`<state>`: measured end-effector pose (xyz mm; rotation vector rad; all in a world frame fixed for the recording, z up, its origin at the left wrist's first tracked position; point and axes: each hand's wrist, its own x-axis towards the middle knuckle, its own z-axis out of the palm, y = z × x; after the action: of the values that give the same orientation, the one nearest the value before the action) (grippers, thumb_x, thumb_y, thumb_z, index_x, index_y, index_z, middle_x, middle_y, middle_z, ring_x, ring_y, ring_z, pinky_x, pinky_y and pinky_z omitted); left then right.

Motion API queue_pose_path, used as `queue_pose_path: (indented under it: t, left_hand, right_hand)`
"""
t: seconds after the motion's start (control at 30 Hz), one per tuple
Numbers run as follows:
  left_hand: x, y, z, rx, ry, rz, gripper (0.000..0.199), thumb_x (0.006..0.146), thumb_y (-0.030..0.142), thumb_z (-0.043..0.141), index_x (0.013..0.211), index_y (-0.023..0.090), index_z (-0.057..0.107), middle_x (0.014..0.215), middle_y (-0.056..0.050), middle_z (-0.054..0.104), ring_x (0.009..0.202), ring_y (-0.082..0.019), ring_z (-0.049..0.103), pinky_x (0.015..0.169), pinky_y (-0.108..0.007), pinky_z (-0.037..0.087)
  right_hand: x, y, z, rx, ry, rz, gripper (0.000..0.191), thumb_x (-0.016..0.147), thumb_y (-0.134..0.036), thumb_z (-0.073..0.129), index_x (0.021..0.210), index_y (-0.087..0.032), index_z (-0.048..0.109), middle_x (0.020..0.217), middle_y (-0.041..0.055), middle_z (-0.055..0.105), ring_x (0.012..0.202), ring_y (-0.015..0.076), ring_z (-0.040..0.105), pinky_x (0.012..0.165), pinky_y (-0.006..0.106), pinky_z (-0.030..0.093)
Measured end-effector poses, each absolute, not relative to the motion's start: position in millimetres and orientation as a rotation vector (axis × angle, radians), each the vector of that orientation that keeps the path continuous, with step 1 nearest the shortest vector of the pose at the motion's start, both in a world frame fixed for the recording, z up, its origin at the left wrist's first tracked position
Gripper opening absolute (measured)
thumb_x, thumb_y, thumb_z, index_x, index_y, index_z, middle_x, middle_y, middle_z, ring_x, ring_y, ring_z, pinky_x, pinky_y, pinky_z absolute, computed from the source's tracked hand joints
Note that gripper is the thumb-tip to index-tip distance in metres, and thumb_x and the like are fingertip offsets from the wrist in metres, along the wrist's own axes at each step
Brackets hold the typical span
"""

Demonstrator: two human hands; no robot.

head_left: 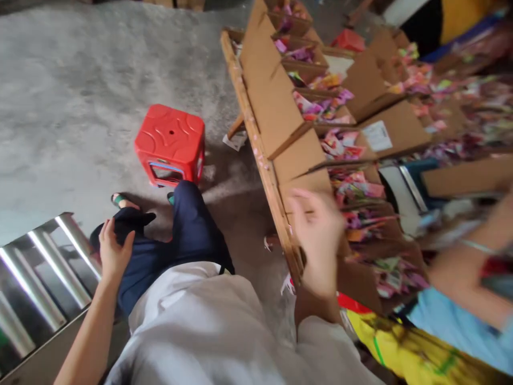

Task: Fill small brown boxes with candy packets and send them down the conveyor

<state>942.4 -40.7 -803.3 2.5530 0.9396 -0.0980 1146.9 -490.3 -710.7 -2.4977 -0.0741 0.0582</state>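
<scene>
Over my dark trousers, beside the metal roller conveyor, my left hand [115, 248] is raised with its fingers apart and nothing in it. On the other side, my right hand [318, 227] is blurred by motion above the near edge of the cardboard boxes [268, 91]; its fingers are bent, and whether they hold anything cannot be made out. The boxes stand in a row on a wooden-edged table [256, 144] and hold pink, purple and orange packets [323, 104].
A red plastic stool [172, 133] stands on the concrete floor ahead. The roller conveyor [56, 267] is at the left. At the right, another person's blurred arm [468, 267] reaches among the boxes. Yellow sacking [412, 342] lies at the lower right.
</scene>
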Motion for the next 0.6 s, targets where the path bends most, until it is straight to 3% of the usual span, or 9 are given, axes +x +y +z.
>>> queue_pose_path:
  t: [0.07, 0.13, 0.27, 0.4, 0.53, 0.6]
  left_hand:
    - [943.9, -45.5, -812.7, 2.496, 0.917, -0.130, 0.072, 0.076, 0.057, 0.065, 0.143, 0.048, 0.043, 0.154, 0.005, 0.045, 0.128, -0.031, 0.059, 0.102, -0.051, 0.057]
    - [949.4, -53.1, -823.3, 2.450, 0.877, -0.192, 0.065, 0.076, 0.055, 0.066, 0.138, 0.050, 0.048, 0.148, 0.008, 0.050, 0.122, -0.029, 0.064, 0.099, -0.050, 0.059]
    - [980.1, -91.4, -840.3, 2.373, 0.667, -0.352, 0.052, 0.080, 0.051, 0.062, 0.129, 0.033, 0.060, 0.127, -0.002, 0.066, 0.112, -0.027, 0.068, 0.094, -0.046, 0.061]
    - [1018.9, -172.9, -845.9, 2.131, 0.336, -0.607, 0.046, 0.085, 0.046, 0.056, 0.121, 0.018, 0.065, 0.116, -0.010, 0.072, 0.103, -0.025, 0.071, 0.097, -0.043, 0.058]
    - [1034.4, -275.5, -844.1, 1.681, 0.015, -0.939, 0.042, 0.083, 0.040, 0.061, 0.117, 0.016, 0.066, 0.111, -0.012, 0.074, 0.099, -0.022, 0.071, 0.090, -0.037, 0.058]
    - [1033.6, -320.7, -840.3, 1.525, -0.057, -1.069, 0.037, 0.083, 0.035, 0.065, 0.115, 0.015, 0.068, 0.108, -0.011, 0.074, 0.097, -0.021, 0.071, 0.090, -0.035, 0.057]
  right_hand:
    - [1132.2, -542.0, -671.5, -2.740, 0.177, -0.100, 0.034, 0.096, -0.048, 0.053, 0.105, -0.021, 0.073, 0.100, 0.0110, 0.073, 0.098, 0.0277, 0.066, 0.090, 0.043, 0.051]
    - [1103.0, -584.3, -645.8, -2.951, 0.402, -0.056, 0.047, 0.093, -0.060, 0.053, 0.105, -0.019, 0.072, 0.100, 0.0140, 0.072, 0.094, 0.0313, 0.065, 0.085, 0.046, 0.051]
    - [1032.4, -634.1, -646.1, -2.968, 0.515, 0.398, 0.070, 0.080, -0.081, 0.051, 0.099, -0.017, 0.071, 0.093, 0.0153, 0.069, 0.083, 0.0321, 0.062, 0.074, 0.047, 0.050]
    - [993.2, -644.1, -679.9, -2.874, 0.540, 0.166, 0.061, 0.087, -0.071, 0.048, 0.093, -0.017, 0.073, 0.094, 0.0160, 0.062, 0.091, 0.0310, 0.060, 0.081, 0.046, 0.050]
    - [981.9, -652.2, -701.7, -2.888, 0.638, -0.089, 0.069, 0.081, -0.065, 0.061, 0.123, -0.010, 0.065, 0.119, 0.0246, 0.056, 0.112, 0.0370, 0.055, 0.089, 0.049, 0.049]
    - [977.0, -662.2, -705.1, -2.862, 0.667, -0.068, 0.068, 0.080, -0.065, 0.061, 0.119, -0.010, 0.066, 0.112, 0.0223, 0.062, 0.104, 0.0364, 0.059, 0.085, 0.048, 0.050]
